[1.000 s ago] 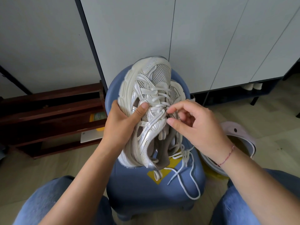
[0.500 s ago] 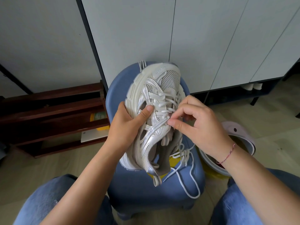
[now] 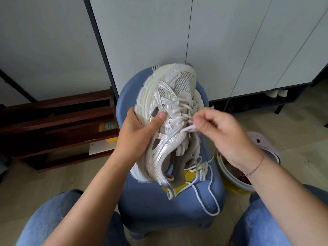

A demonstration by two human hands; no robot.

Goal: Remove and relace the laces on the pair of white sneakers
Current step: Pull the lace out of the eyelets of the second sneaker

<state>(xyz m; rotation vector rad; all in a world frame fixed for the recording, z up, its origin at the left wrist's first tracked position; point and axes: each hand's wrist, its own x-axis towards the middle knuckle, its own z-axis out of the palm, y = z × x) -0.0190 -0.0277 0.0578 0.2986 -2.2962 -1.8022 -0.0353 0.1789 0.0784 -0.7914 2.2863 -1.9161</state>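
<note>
Mid-frame, I see the left hand (image 3: 136, 137) with fingers curled round the white sneaker (image 3: 165, 107) by its sole, above the blue stool (image 3: 159, 206). The right hand (image 3: 227, 139) fingers pinch a lace loop (image 3: 190, 129), drawn farther out than before.

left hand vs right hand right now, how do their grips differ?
The left hand grips the sneaker by its sole edge, thumb pressed on the upper; the right hand pinches a loop of lace at the middle eyelets. The right hand's wrist has a red string bracelet; the left hand's wrist is bare. Both work the same sneaker above the blue stool.
</note>
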